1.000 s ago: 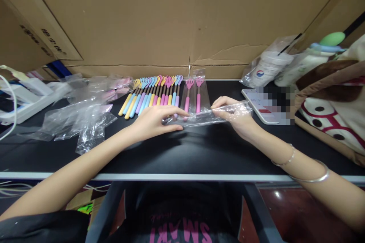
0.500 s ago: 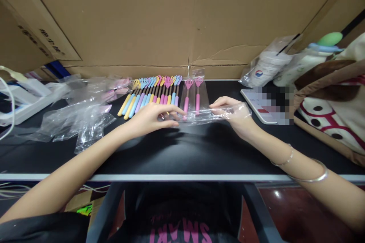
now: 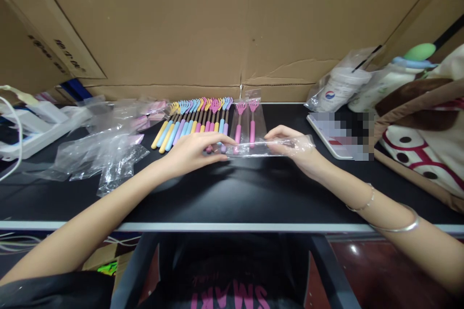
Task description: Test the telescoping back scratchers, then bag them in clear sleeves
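Note:
Stretched level between my hands is a clear plastic bag [image 3: 259, 148]. My left hand [image 3: 195, 148] pinches its left end between thumb and fingers. At the other end, my right hand [image 3: 286, 142] is closed on the bag, and loose film lies over its palm side and wrist. Just behind the bag, two pink back scratchers [image 3: 253, 125] lie in clear sleeves. Left of these is a row of several back scratchers [image 3: 192, 126] with yellow, blue, purple and pink handles, their claw ends pointing away from me. My left hand hides some of the handle ends.
A heap of clear plastic bags [image 3: 105, 140] lies to the left, beside a white power strip [image 3: 39, 135]. On the right are a phone [image 3: 326, 137], a bagged cup [image 3: 340, 89], a bottle [image 3: 406, 75] and a cloth bag [image 3: 427, 140]. A cardboard wall [image 3: 203, 24] stands behind.
Both hands keep their grip on the bag, which is slightly flatter than before. The whole view has shifted a little; nothing else has visibly moved.

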A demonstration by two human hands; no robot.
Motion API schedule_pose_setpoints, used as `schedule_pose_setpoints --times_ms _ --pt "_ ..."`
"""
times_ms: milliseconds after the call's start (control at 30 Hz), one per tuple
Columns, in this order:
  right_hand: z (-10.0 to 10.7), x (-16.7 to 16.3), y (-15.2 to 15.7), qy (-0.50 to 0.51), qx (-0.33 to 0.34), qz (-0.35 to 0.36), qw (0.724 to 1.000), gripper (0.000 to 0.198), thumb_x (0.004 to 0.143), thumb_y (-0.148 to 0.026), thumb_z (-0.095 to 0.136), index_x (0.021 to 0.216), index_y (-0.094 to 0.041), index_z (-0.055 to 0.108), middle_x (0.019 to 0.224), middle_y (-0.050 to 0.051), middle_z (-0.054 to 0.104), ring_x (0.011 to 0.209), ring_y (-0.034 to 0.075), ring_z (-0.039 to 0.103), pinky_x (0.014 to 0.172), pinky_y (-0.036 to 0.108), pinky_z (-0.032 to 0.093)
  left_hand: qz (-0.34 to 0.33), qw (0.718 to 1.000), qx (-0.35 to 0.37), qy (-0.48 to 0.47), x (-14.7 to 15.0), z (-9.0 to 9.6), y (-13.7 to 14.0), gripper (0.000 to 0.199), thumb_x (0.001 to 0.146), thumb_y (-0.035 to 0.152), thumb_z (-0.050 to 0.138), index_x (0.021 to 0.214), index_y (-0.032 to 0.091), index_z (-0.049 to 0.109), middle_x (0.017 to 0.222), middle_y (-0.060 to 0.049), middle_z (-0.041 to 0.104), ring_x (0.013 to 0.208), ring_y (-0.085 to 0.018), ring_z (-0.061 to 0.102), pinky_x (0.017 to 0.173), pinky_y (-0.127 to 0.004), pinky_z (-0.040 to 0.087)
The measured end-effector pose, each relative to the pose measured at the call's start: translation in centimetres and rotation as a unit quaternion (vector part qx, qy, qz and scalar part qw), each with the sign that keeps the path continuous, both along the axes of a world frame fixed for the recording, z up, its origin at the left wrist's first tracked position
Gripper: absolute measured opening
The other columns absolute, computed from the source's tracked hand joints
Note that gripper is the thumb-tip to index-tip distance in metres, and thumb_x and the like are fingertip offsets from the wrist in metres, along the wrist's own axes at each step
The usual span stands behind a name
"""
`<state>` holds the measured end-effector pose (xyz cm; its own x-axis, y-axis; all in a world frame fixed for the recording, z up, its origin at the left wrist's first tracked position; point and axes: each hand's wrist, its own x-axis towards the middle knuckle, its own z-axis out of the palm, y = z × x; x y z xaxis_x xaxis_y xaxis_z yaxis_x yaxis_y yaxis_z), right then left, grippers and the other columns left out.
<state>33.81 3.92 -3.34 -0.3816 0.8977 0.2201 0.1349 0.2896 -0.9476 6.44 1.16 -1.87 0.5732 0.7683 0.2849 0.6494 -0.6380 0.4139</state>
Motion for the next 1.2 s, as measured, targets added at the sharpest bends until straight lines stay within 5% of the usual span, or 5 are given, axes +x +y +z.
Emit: schedule_pose_setpoints --times_ms 400,700,1200 --pt "-0.1 -0.2 -0.4 -0.016 -0.05 0.044 0.998 0.03 0.071 -0.042 0.075 0.079 -0.018 0.059 0.062 -0.003 0.059 0.057 0.01 0.055 0.057 0.025 0.045 -0.041 0.999 -0.011 -0.017 0.3 -0.5 0.1 0.03 0.092 0.031 0.055 0.121 0.027 0.058 0.114 -0.001 0.066 0.089 -0.014 0.061 0.076 -0.024 0.045" --pt "-0.6 0.2 0.3 0.006 -0.045 0.053 0.998 0.034 0.07 -0.044 0.077 0.086 -0.018 0.061 0.065 -0.002 0.062 0.054 0.011 0.057 0.055 0.026 0.046 -0.036 0.998 0.01 -0.05 0.3 -0.4 0.3 0.023 0.092 0.026 0.054 0.113 0.024 0.063 0.102 -0.001 0.068 0.079 -0.011 0.06 0.071 -0.022 0.046" --pt "3.9 2.0 3.3 0.051 0.015 -0.044 0.998 0.022 0.068 -0.032 0.074 0.085 -0.024 0.062 0.083 0.001 0.064 0.074 0.014 0.058 0.066 0.029 0.048 -0.018 0.991 0.079 -0.105 -1.1 1.3 0.7 0.025 0.091 0.03 0.057 0.113 0.021 0.064 0.106 -0.006 0.067 0.081 -0.012 0.061 0.072 -0.024 0.049"
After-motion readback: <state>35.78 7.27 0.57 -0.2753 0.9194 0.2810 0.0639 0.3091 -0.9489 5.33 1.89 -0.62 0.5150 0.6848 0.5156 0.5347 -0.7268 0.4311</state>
